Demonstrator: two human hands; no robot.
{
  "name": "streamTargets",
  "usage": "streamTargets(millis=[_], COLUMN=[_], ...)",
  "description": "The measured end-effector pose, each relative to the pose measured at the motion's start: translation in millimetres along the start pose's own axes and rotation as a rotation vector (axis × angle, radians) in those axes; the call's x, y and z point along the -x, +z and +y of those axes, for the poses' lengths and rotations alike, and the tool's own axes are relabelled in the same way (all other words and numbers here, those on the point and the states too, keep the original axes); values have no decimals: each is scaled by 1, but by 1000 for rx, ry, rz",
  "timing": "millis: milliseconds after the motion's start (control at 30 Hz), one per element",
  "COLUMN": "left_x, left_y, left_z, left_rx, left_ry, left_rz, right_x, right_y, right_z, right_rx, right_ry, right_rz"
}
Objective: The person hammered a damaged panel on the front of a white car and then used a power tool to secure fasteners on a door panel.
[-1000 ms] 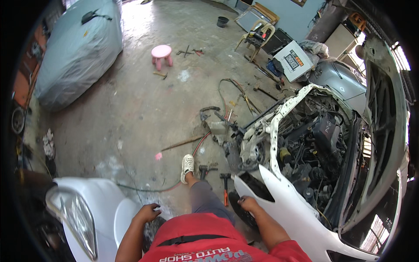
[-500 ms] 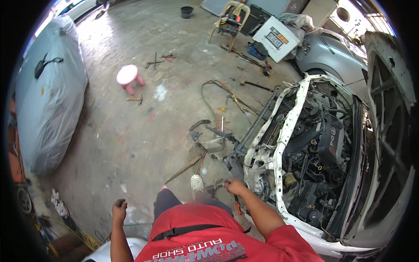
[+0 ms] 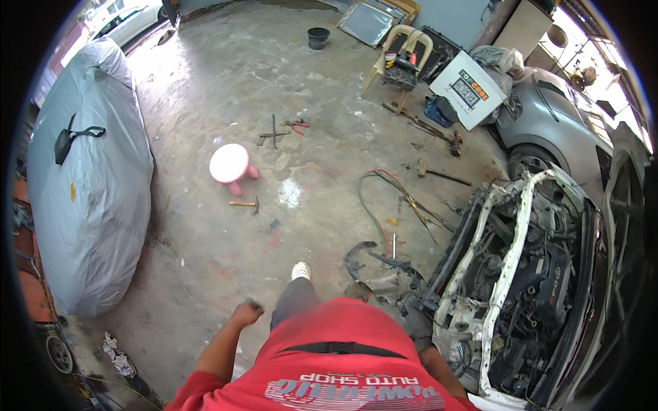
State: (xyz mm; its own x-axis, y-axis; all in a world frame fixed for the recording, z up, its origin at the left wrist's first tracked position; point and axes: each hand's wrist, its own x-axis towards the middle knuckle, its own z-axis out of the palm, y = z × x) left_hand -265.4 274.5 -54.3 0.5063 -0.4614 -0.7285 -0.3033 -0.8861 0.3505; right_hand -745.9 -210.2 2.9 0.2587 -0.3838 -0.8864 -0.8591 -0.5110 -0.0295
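Observation:
My left hand [image 3: 248,312] hangs over the concrete floor to the left of my red shirt. Its fingers are curled in, and no thing shows in them. My right forearm [image 3: 440,370] runs behind the right side of the shirt, which hides the hand. That arm is close to the front of an opened-up car [image 3: 504,274] with a bare white frame and an exposed engine. One white shoe [image 3: 301,271] is out in front of me. Bent metal scrap [image 3: 377,281] and dark broken parts lie on the floor beside the car.
A pink stool [image 3: 229,163] stands ahead, with a hammer [image 3: 245,204] near it. Red and green hoses [image 3: 373,198] and a sledgehammer [image 3: 442,172] lie to the right. A covered car [image 3: 96,192] lines the left; a chair [image 3: 401,61] holds tools at the back.
I have stepped ahead and turned left, so the car has shifted right and lower in view. My left hand has come up and inward; my right hand has dropped out of sight.

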Motion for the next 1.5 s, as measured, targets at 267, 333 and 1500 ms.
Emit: streamTargets(millis=[267, 333, 1500], left_x=[-169, -189, -739], left_y=[-142, -150, -755], left_z=[266, 274, 463], left_rx=[106, 98, 101], left_ry=[491, 457, -150], left_rz=[-646, -757, 58], right_x=[0, -14, -551], right_y=[-126, -179, -867], right_z=[-143, -187, -401], right_rx=[-487, -571, -477], right_ry=[-170, -178, -182], right_rz=[267, 217, 164])
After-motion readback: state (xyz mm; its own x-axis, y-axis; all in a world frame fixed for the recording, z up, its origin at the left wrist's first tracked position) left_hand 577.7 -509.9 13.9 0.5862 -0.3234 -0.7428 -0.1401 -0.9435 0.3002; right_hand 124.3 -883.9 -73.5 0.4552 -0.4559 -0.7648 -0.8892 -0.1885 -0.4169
